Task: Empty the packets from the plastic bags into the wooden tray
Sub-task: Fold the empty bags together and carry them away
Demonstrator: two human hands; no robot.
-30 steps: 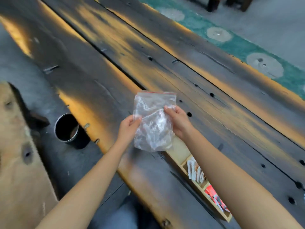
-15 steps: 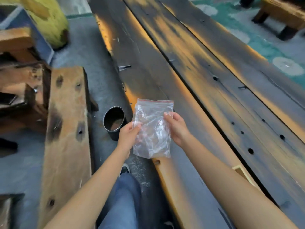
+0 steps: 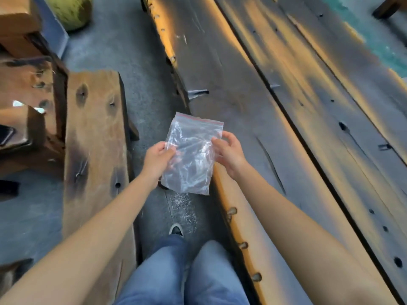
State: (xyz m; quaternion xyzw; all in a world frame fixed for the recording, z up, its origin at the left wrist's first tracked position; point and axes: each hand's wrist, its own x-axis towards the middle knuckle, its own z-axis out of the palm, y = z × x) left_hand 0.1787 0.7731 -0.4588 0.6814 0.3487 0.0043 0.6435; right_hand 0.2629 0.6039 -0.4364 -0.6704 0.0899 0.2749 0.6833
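Observation:
A clear zip plastic bag (image 3: 192, 154) with a red strip along its top hangs upright between both hands; no packets show inside it. My left hand (image 3: 156, 160) pinches its left edge. My right hand (image 3: 229, 150) pinches its right edge. The bag is in the air over the gap between the dark plank table (image 3: 275, 119) and the floor. The wooden tray is out of view.
A wooden bench plank (image 3: 94, 137) lies on the left, with stacked wooden furniture (image 3: 26, 89) behind it. My jeans-clad legs (image 3: 182, 276) and a shoe (image 3: 176, 230) are below. A green coconut (image 3: 71, 9) sits at top left on the concrete floor.
The view has swung left, away from the table. The tray with packets and the metal cup have dropped out of sight. Both hands still hold the bag the same way.

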